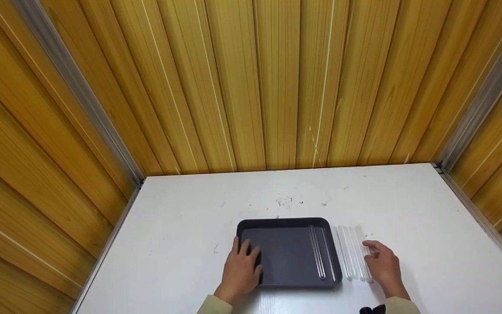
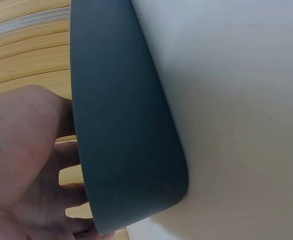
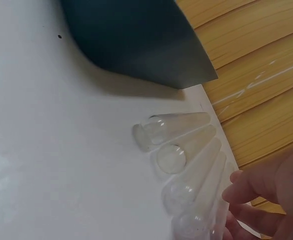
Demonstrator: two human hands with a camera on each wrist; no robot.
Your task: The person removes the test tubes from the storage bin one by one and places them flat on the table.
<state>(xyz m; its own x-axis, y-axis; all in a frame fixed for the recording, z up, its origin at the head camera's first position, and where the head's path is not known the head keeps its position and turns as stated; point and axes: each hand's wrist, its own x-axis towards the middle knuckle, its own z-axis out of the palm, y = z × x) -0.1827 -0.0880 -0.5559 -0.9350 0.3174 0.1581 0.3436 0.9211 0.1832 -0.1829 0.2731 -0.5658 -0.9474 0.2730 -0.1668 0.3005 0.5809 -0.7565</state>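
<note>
A dark grey rectangular tray (image 1: 281, 257) lies on the white table, with two clear test tubes (image 1: 317, 253) lengthwise along its right side. My left hand (image 1: 240, 268) rests over the tray's left edge, fingers spread and reaching inside; the left wrist view shows them passing behind the tray wall (image 2: 116, 115). Several more clear test tubes (image 1: 350, 253) lie side by side just right of the tray. At the outermost of these is my right hand (image 1: 384, 266), its thumb and forefinger bent but apart. The right wrist view shows the rounded tube ends (image 3: 171, 159) beside my fingertips.
The white table (image 1: 181, 244) carries small dark marks behind the tray. Yellow wood-patterned panels (image 1: 277, 87) rise at the back and on both sides, with grey metal strips (image 1: 89, 96) at the corners. A small black object (image 1: 373, 309) shows at my right sleeve.
</note>
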